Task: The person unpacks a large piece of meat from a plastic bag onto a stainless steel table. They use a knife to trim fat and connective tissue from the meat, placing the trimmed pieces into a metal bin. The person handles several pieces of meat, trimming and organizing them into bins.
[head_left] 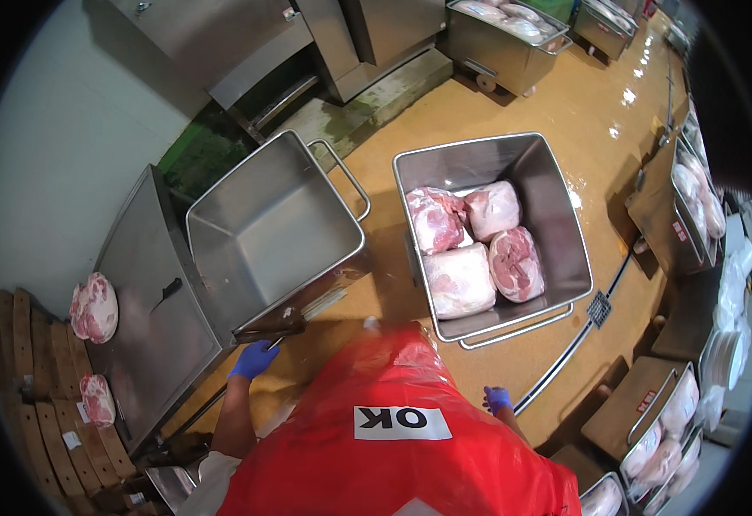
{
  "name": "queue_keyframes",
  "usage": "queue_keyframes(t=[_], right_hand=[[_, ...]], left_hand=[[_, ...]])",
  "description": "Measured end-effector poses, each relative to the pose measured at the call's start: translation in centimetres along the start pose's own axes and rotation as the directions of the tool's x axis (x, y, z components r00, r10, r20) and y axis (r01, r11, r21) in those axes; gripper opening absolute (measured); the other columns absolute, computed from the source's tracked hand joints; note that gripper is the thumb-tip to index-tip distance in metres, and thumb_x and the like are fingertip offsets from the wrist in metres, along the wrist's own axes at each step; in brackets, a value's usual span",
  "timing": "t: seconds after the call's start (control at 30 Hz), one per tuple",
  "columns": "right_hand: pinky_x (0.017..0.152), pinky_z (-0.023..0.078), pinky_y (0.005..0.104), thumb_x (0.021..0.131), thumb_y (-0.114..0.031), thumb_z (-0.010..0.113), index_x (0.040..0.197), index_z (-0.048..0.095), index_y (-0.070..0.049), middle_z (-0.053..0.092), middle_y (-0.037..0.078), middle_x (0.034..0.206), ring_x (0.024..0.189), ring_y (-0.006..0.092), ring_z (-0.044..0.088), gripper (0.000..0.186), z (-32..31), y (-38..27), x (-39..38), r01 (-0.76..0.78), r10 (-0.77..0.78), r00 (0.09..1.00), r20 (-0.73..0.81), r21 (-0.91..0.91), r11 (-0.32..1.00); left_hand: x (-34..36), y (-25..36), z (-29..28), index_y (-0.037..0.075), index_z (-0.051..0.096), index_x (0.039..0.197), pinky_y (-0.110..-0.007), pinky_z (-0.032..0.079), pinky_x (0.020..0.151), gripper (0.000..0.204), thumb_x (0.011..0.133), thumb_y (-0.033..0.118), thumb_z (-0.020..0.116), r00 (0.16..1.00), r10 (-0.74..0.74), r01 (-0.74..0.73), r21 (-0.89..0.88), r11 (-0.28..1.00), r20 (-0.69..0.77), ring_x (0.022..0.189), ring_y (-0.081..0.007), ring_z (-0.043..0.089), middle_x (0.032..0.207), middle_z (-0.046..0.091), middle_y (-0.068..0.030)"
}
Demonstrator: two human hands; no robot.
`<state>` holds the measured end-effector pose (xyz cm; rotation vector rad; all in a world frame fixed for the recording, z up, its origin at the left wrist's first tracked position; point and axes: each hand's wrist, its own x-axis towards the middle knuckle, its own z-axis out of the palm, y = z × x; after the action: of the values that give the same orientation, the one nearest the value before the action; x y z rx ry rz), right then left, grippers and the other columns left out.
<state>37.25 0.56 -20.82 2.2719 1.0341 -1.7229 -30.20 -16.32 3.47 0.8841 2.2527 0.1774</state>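
My left hand [253, 359], in a blue glove, is closed beside the near edge of a metal bin [274, 232] with a bare inside. A short shiny end shows at its fingers, but what it grips is unclear. Low on the right hangs my right hand [497, 400], also gloved in blue, its fingers apart and holding nothing. Ahead of it stands a second metal bin [557, 206]. Several large cuts of raw meat [460, 279] lie in its bottom, some in clear wrap. A red apron [350, 439] covers my front.
A steel table [157, 344] stands at left, with a small dark object [167, 292] on it. Meat pieces [94, 308] lie along its left side, near brown slatted panels [49, 353]. More loaded bins [505, 52] stand far ahead and along the right. A drain grate [599, 310] crosses the floor.
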Motion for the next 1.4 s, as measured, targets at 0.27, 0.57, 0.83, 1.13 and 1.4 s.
queue_keyframes(t=[0.27,0.57,0.83,1.13,1.4], right_hand=[[0.115,0.035,0.0486,0.084,-0.037,0.074,0.141,0.050,-0.001,0.051,0.026,0.143,0.136,0.0451,0.043,0.072,-1.0,-13.5,-1.6,0.463,-0.708,0.627,-0.324,-0.576,0.674],[0.120,0.011,0.0635,0.100,-0.051,0.044,0.130,0.069,-0.014,0.058,0.012,0.144,0.146,0.0344,0.038,0.054,1.7,-23.8,-0.5,0.233,-0.418,0.909,-0.010,-0.818,0.526],[0.120,0.016,0.0628,0.092,-0.028,0.054,0.109,0.078,-0.015,0.074,0.012,0.115,0.118,0.0306,0.064,0.032,4.1,-23.6,1.2,0.283,-0.460,0.888,0.010,-0.801,0.528],[0.120,0.016,0.0614,0.094,-0.024,0.049,0.111,0.077,-0.014,0.075,0.011,0.115,0.113,0.0287,0.069,0.034,4.8,-26.6,1.4,0.218,-0.331,0.944,0.014,-0.778,0.590],[0.122,0.009,0.0602,0.099,-0.048,0.045,0.119,0.074,-0.016,0.072,0.009,0.122,0.122,0.0283,0.064,0.047,6.0,-29.4,1.8,0.097,-0.146,0.989,0.003,-0.763,0.639]], left_hand=[[-1.4,-0.1,1.6,0.002,0.070,0.109,-0.039,0.052,0.081,0.044,0.097,0.042,0.059,0.984,-0.133,0.129,0.035,0.991,0.117,0.088,-0.0252,0.069,0.098,0.073,-0.0165],[-8.7,-8.1,-1.3,-0.003,0.071,0.112,-0.033,0.053,0.082,0.042,0.091,0.034,0.070,0.939,-0.305,0.315,-0.036,0.949,0.158,0.090,-0.0178,0.068,0.101,0.075,-0.0146],[-5.9,-6.0,-2.5,0.001,0.074,0.100,-0.030,0.051,0.067,0.028,0.091,0.027,0.068,0.918,-0.327,0.348,-0.057,0.936,0.226,0.071,-0.0149,0.062,0.083,0.069,-0.0046],[1.9,-6.3,-5.1,0.001,0.073,0.103,-0.029,0.053,0.072,0.024,0.093,0.022,0.067,0.925,-0.260,0.275,-0.016,0.961,0.276,0.079,-0.0134,0.066,0.088,0.072,-0.0045],[12.4,-3.7,-11.4,0.001,0.073,0.096,-0.029,0.051,0.071,0.022,0.096,0.021,0.064,0.875,-0.212,0.238,-0.004,0.971,0.435,0.079,-0.0116,0.064,0.084,0.070,-0.0044]])
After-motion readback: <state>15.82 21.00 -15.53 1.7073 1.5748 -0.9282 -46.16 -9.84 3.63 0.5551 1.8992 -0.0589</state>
